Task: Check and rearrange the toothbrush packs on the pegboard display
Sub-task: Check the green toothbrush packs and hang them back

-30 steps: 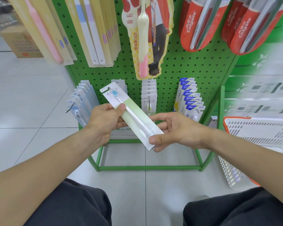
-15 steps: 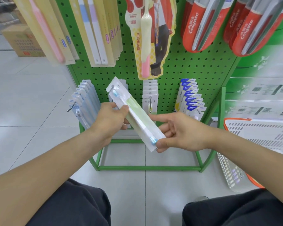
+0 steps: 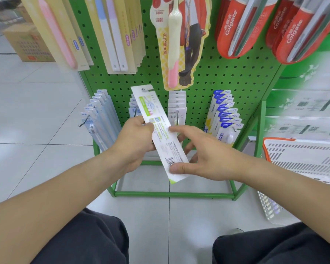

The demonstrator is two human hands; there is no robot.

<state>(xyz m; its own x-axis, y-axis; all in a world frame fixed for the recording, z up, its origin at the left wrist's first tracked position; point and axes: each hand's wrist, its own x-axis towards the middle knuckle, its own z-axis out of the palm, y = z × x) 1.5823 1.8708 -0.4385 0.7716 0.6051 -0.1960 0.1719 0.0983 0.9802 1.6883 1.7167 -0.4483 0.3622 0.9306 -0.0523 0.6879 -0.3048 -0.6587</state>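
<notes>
I hold a long white and green toothbrush pack in front of the green pegboard, its printed back with a barcode facing me. My left hand grips the pack's left edge near the middle. My right hand pinches the pack's lower end between thumb and fingers. The pack's top end with its hang hole stands before a row of white packs on a low peg.
Low pegs carry clear-blue packs, white packs and blue-white packs. Higher up hang cream packs, a cartoon pack and red Colgate packs. A white basket stands at right, a cardboard box far left.
The pack has been flipped over, so its printed back faces me instead of the clear front. It has also swung more upright, and its top end has moved toward the low peg.
</notes>
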